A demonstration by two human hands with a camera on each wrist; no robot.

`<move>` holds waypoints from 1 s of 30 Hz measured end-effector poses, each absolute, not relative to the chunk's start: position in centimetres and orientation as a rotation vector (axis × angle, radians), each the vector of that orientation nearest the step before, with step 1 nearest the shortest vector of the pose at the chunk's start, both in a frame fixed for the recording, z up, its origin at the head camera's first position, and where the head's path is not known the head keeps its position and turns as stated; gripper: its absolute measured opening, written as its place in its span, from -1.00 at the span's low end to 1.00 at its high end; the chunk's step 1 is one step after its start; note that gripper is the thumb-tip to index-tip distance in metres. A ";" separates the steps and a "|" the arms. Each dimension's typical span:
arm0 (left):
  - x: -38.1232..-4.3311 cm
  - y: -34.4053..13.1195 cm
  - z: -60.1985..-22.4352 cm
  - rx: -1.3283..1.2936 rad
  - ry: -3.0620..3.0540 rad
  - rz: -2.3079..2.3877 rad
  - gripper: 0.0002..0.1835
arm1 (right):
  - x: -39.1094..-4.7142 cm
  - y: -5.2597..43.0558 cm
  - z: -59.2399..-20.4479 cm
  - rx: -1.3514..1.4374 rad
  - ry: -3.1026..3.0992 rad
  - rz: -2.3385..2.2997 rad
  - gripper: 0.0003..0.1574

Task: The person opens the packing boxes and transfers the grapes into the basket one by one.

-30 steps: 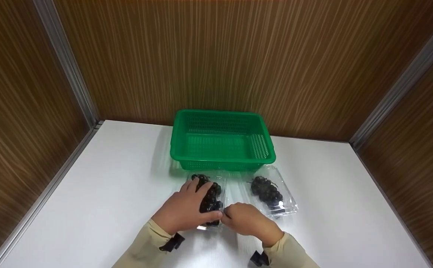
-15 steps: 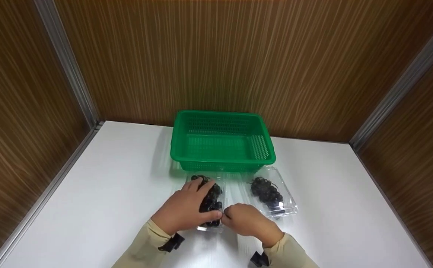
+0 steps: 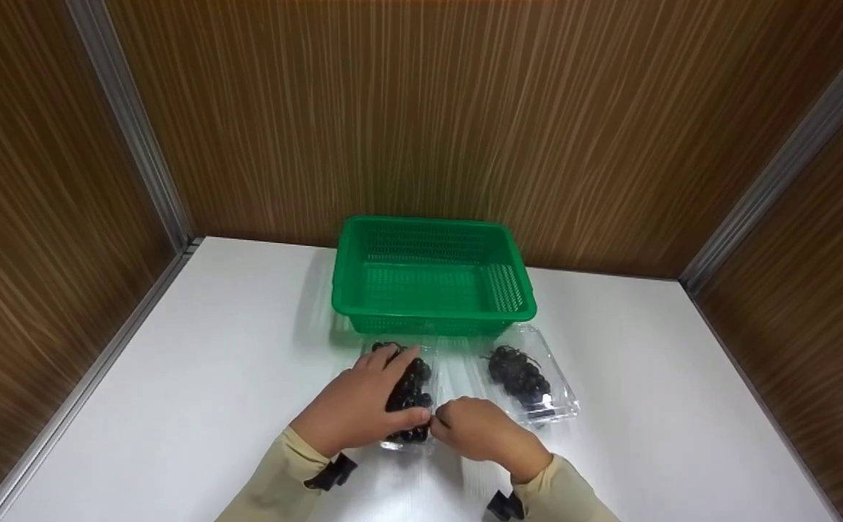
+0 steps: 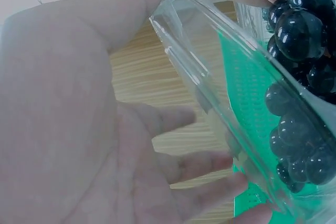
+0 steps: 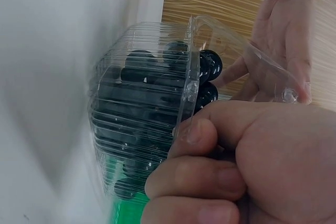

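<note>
Near the green basket (image 3: 435, 315) sits a clear lidded box (image 5: 113, 114) (light, flimsy, I'd guess). The left hand (image 3: 356, 408) lies wide-fingered along it; the right hand (image 3: 483, 428) pinches the rim (image 5: 190, 85), likely the surest hold; grapes (image 4: 299, 34) inside could bruise.

Glossy, ridged clear plastic clamshell (image 5: 192, 80), shiny smooth grapes (image 4: 299, 35), perforated plastic basket (image 3: 432, 315), wood-grain panels (image 3: 421, 109), smooth tabletop (image 3: 646, 355)

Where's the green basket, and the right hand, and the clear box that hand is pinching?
Green basket (image 3: 425, 286), head view: its inside floor.
Right hand (image 3: 479, 429), head view: the back of the hand.
Clear box (image 5: 190, 90), right wrist view: its rim.
</note>
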State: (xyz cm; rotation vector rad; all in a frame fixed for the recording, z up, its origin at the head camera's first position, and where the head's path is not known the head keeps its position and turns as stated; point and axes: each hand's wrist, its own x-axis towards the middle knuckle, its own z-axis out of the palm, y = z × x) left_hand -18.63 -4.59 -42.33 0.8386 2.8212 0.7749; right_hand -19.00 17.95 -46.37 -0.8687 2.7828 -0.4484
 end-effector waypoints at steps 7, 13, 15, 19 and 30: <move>-18.3 -4.8 -42.0 0.955 2.750 0.792 -0.32 | -19.0 17.9 -46.2 -0.837 2.757 -0.470 -0.50; -18.2 -4.8 -41.8 0.981 2.775 0.798 -0.39 | -19.0 17.9 -46.2 -0.834 2.756 -0.467 -0.51; -18.2 -4.8 -41.8 0.976 2.783 0.806 -0.39 | -19.0 17.8 -46.2 -0.836 2.760 -0.469 -0.51; -18.2 -4.7 -41.8 0.965 2.788 0.806 -0.39 | -19.0 17.9 -46.4 -0.836 2.763 -0.474 -0.51; -18.0 -4.7 -41.5 0.882 2.844 0.822 -0.19 | -18.9 18.0 -46.3 -0.843 2.772 -0.438 -0.49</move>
